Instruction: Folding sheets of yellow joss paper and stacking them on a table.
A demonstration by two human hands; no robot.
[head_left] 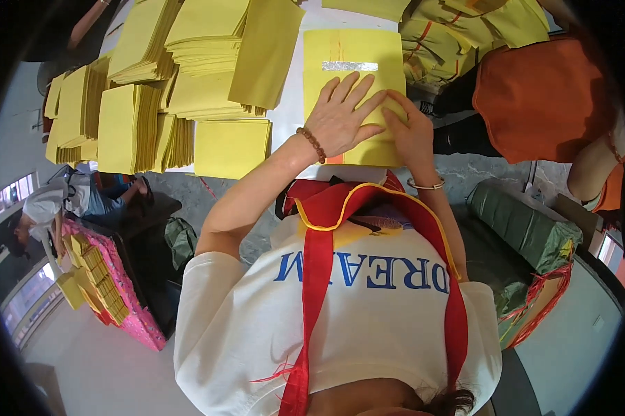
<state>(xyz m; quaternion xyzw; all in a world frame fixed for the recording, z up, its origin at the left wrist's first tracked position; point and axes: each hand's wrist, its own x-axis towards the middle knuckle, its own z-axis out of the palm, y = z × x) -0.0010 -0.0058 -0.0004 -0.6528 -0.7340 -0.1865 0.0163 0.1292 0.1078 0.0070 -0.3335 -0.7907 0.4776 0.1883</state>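
A yellow paper sheet (354, 48) lies on the white table in front of me, with a silver strip (350, 66) and thin orange lines on its upper part. My left hand (340, 119) rests flat on the sheet just below the strip, palm down and fingers spread. Close beside it, my right hand (415, 135) is at the sheet's right edge. Its thumb and forefinger are bent onto the paper, and the other fingers are partly hidden. A small orange patch (335, 159) shows on the sheet's near edge, under my left wrist.
Several stacks of yellow paper (129, 125) cover the table's left side. A loose heap of yellow paper (458, 35) lies at the far right, near a person in orange (544, 100). Green wrapped bundles (524, 225) are at right. Another person (49, 208) works at a pink-covered table (136, 315).
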